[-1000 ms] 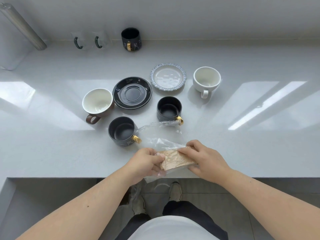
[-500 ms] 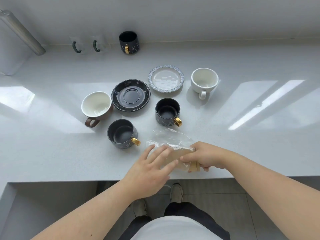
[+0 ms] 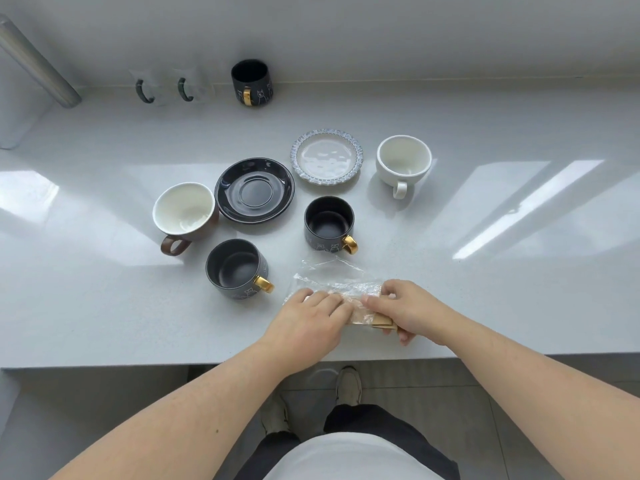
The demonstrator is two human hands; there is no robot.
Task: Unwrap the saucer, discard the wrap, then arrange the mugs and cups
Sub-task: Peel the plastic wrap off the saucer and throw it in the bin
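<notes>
A crumpled clear plastic wrap (image 3: 332, 277) with a tan folded piece (image 3: 379, 320) lies near the counter's front edge. My left hand (image 3: 311, 323) presses flat on the wrap's left part. My right hand (image 3: 403, 310) pinches the wrap and the tan piece. Behind stand a dark mug with a gold handle (image 3: 239, 270), a second one (image 3: 329, 225), a brown mug with a white inside (image 3: 185, 213), a black saucer (image 3: 254, 190), a blue-rimmed white saucer (image 3: 327, 157) and a white cup (image 3: 403, 162).
A third black mug with a gold handle (image 3: 251, 81) stands at the back wall. Two clear glass mugs with dark handles (image 3: 166, 88) are left of it. A metal pole (image 3: 31, 60) leans at the far left. The white counter's front edge (image 3: 138, 363) runs below my hands.
My left hand went from lifted with fingers spread to lying flat on the wrap. My right hand stayed on the wrap's right end. The wrap is pressed flatter.
</notes>
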